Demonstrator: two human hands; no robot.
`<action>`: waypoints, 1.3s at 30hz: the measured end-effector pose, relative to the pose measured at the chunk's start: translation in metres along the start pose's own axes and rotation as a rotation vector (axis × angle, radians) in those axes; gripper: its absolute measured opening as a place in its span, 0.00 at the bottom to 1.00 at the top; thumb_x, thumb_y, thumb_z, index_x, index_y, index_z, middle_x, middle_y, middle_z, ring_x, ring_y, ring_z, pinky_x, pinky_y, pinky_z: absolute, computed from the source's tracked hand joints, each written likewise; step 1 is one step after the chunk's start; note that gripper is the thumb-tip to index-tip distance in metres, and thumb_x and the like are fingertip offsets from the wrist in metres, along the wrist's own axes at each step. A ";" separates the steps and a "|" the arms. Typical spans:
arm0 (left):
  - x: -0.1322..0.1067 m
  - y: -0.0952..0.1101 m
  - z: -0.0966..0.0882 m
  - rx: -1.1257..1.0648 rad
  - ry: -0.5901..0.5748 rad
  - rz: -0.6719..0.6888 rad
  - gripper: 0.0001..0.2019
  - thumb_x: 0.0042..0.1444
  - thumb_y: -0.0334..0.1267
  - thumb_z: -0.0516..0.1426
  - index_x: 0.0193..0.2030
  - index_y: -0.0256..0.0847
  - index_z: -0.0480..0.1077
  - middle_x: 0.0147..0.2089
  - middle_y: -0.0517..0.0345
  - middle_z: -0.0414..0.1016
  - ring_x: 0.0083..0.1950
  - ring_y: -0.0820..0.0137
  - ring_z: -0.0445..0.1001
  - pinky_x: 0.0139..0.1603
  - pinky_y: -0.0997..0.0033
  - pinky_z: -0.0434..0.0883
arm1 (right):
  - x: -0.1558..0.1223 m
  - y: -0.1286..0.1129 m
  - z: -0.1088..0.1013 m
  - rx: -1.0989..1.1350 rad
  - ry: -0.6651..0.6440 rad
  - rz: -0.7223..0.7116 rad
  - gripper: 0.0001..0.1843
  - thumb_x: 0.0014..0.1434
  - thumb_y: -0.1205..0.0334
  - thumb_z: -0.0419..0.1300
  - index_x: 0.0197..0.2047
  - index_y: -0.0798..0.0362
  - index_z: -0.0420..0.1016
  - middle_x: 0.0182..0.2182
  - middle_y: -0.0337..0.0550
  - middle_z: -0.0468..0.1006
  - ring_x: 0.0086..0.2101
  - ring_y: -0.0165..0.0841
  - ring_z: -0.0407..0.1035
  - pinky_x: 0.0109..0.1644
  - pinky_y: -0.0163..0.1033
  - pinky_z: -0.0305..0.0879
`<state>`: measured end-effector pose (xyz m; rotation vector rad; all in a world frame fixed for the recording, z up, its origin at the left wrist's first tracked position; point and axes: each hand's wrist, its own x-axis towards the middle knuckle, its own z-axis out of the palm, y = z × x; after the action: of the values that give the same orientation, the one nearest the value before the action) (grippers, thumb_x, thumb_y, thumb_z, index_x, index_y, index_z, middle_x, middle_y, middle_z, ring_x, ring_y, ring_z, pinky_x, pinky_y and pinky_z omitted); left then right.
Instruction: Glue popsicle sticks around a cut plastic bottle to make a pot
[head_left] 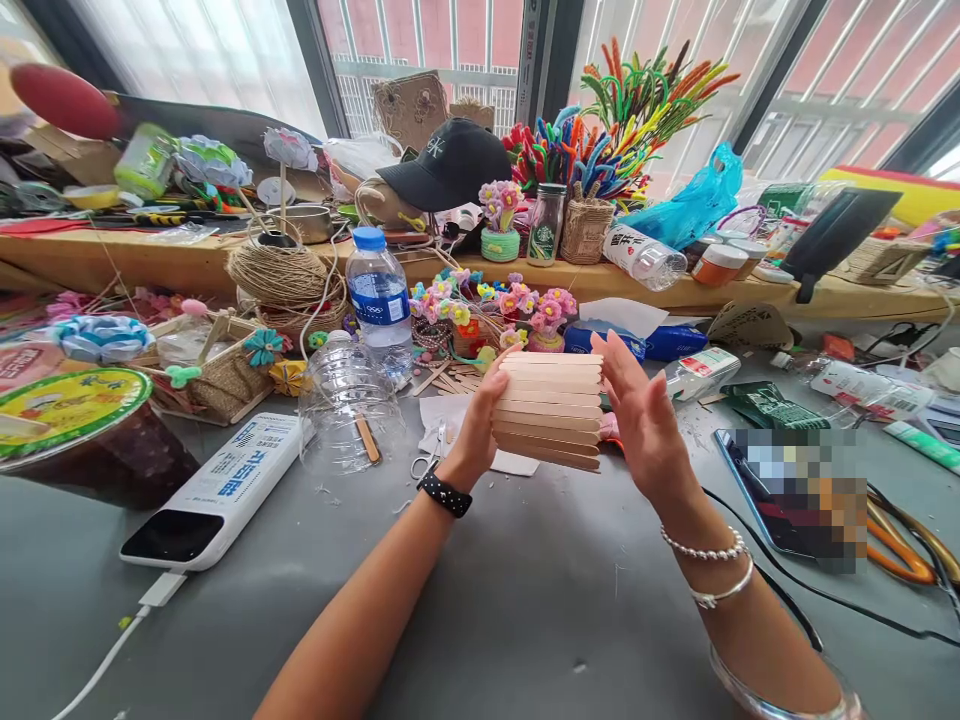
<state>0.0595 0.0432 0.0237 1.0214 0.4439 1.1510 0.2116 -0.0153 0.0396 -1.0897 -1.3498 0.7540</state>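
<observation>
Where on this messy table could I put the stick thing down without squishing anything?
The bare grey tabletop between the two forearms, below the stick panel, is free. So is the patch between the power bank and the left hand. Behind the panel, around the water bottle and flowers, it is crowded; the phone and cables fill the right.

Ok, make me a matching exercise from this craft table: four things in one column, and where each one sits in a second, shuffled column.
Things:
1. stack of wooden sticks
2. black cap
3. white power bank
4. water bottle with blue cap

Places:
A. on the raised wooden shelf by the window
B. lying flat on the grey table, left of the left hand, with a white cable plugged in
C. held between the left hand and the right hand
D. standing upright behind the clear cut bottle

Pairs: 1-C, 2-A, 3-B, 4-D
</observation>
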 end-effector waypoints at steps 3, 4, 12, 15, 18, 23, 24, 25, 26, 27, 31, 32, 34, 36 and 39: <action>0.001 0.002 -0.003 -0.002 -0.037 0.028 0.24 0.51 0.45 0.48 0.55 0.41 0.61 0.58 0.59 0.61 0.59 0.60 0.56 0.59 0.66 0.51 | 0.001 -0.004 -0.003 -0.021 0.009 -0.047 0.29 0.58 0.44 0.41 0.61 0.43 0.47 0.61 0.36 0.51 0.60 0.32 0.44 0.63 0.44 0.41; 0.001 0.002 -0.004 0.001 -0.045 0.035 0.24 0.51 0.45 0.48 0.56 0.42 0.60 0.59 0.60 0.60 0.60 0.60 0.55 0.60 0.66 0.50 | 0.001 -0.006 -0.003 -0.028 0.011 -0.050 0.28 0.58 0.47 0.44 0.60 0.42 0.48 0.61 0.36 0.51 0.60 0.31 0.44 0.63 0.44 0.42; -0.001 0.001 -0.003 0.001 -0.068 0.042 0.25 0.52 0.44 0.48 0.57 0.43 0.59 0.59 0.60 0.60 0.58 0.59 0.57 0.57 0.65 0.53 | 0.001 -0.011 -0.006 -0.106 -0.044 -0.022 0.25 0.57 0.55 0.50 0.58 0.45 0.53 0.58 0.41 0.58 0.55 0.32 0.56 0.58 0.41 0.54; -0.002 0.001 -0.002 0.021 -0.073 0.031 0.25 0.52 0.44 0.48 0.57 0.42 0.59 0.59 0.59 0.60 0.59 0.59 0.57 0.58 0.66 0.53 | 0.001 -0.009 -0.006 -0.167 -0.031 0.014 0.20 0.58 0.53 0.48 0.53 0.47 0.61 0.53 0.44 0.65 0.48 0.33 0.64 0.52 0.41 0.61; -0.002 0.001 -0.001 0.031 -0.068 0.018 0.26 0.50 0.45 0.49 0.56 0.40 0.60 0.57 0.58 0.63 0.58 0.58 0.58 0.56 0.65 0.55 | 0.001 -0.006 -0.006 -0.197 0.008 0.024 0.19 0.57 0.52 0.49 0.49 0.49 0.64 0.48 0.45 0.70 0.43 0.33 0.67 0.43 0.39 0.67; -0.003 0.000 0.000 -0.036 -0.124 -0.070 0.25 0.51 0.44 0.48 0.56 0.40 0.61 0.54 0.57 0.67 0.54 0.59 0.63 0.54 0.65 0.58 | -0.002 -0.008 -0.007 -0.319 0.068 -0.026 0.15 0.56 0.55 0.50 0.44 0.50 0.70 0.42 0.43 0.74 0.39 0.32 0.68 0.37 0.36 0.67; -0.003 0.000 0.000 -0.054 -0.146 -0.105 0.25 0.51 0.45 0.48 0.56 0.40 0.61 0.53 0.56 0.68 0.53 0.58 0.64 0.52 0.64 0.59 | -0.003 -0.010 -0.008 -0.376 0.089 -0.050 0.13 0.56 0.57 0.50 0.42 0.50 0.71 0.40 0.42 0.75 0.38 0.32 0.69 0.38 0.36 0.67; -0.003 0.000 -0.001 -0.068 -0.165 -0.139 0.25 0.51 0.45 0.48 0.56 0.40 0.61 0.51 0.55 0.69 0.52 0.58 0.65 0.50 0.64 0.60 | -0.004 -0.012 -0.008 -0.431 0.106 -0.073 0.13 0.56 0.58 0.50 0.41 0.50 0.72 0.39 0.41 0.76 0.37 0.31 0.70 0.39 0.36 0.67; -0.002 0.001 -0.003 -0.077 -0.179 -0.173 0.25 0.51 0.45 0.48 0.56 0.39 0.61 0.50 0.54 0.70 0.51 0.57 0.66 0.49 0.63 0.61 | -0.005 -0.014 -0.009 -0.480 0.117 -0.094 0.12 0.56 0.59 0.50 0.40 0.49 0.73 0.38 0.40 0.76 0.36 0.31 0.70 0.39 0.36 0.66; -0.001 0.001 -0.004 -0.076 -0.183 -0.206 0.25 0.51 0.46 0.48 0.55 0.38 0.62 0.49 0.53 0.71 0.50 0.56 0.66 0.47 0.63 0.62 | -0.005 -0.016 -0.010 -0.523 0.123 -0.115 0.12 0.57 0.60 0.50 0.39 0.49 0.73 0.38 0.40 0.77 0.35 0.31 0.70 0.39 0.37 0.66; 0.006 -0.001 -0.013 -0.051 -0.172 -0.246 0.22 0.50 0.43 0.51 0.49 0.36 0.68 0.50 0.50 0.70 0.54 0.55 0.63 0.51 0.61 0.59 | -0.005 -0.021 -0.010 -0.673 0.074 -0.192 0.11 0.56 0.60 0.51 0.38 0.49 0.73 0.37 0.39 0.77 0.35 0.32 0.71 0.39 0.37 0.66; 0.007 -0.002 -0.015 -0.053 -0.172 -0.220 0.21 0.49 0.43 0.51 0.48 0.36 0.69 0.51 0.50 0.70 0.55 0.55 0.62 0.53 0.60 0.58 | -0.005 -0.021 -0.009 -0.707 0.034 -0.199 0.11 0.56 0.62 0.51 0.38 0.49 0.73 0.36 0.39 0.78 0.35 0.32 0.71 0.39 0.37 0.66; 0.009 -0.004 -0.017 -0.023 -0.192 -0.168 0.19 0.50 0.43 0.51 0.46 0.38 0.70 0.51 0.50 0.70 0.56 0.56 0.61 0.55 0.59 0.57 | -0.006 -0.022 -0.007 -0.761 -0.075 -0.200 0.11 0.55 0.66 0.51 0.37 0.49 0.73 0.35 0.38 0.78 0.35 0.32 0.71 0.39 0.36 0.65; 0.008 -0.004 -0.017 0.076 -0.233 -0.159 0.17 0.52 0.43 0.50 0.43 0.38 0.72 0.49 0.51 0.72 0.54 0.57 0.63 0.55 0.59 0.57 | -0.007 -0.021 -0.003 -0.821 -0.176 -0.192 0.13 0.54 0.69 0.50 0.38 0.49 0.73 0.35 0.38 0.78 0.35 0.33 0.71 0.39 0.37 0.65; 0.003 -0.002 -0.013 0.229 -0.307 -0.200 0.13 0.51 0.41 0.52 0.36 0.39 0.75 0.41 0.53 0.75 0.48 0.58 0.68 0.52 0.60 0.60 | -0.009 -0.020 0.004 -0.931 -0.250 -0.172 0.13 0.56 0.66 0.49 0.39 0.51 0.72 0.36 0.41 0.78 0.35 0.36 0.71 0.37 0.39 0.65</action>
<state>0.0522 0.0515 0.0164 1.2985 0.4269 0.7604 0.2034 -0.0300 0.0540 -1.5865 -2.0648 0.0925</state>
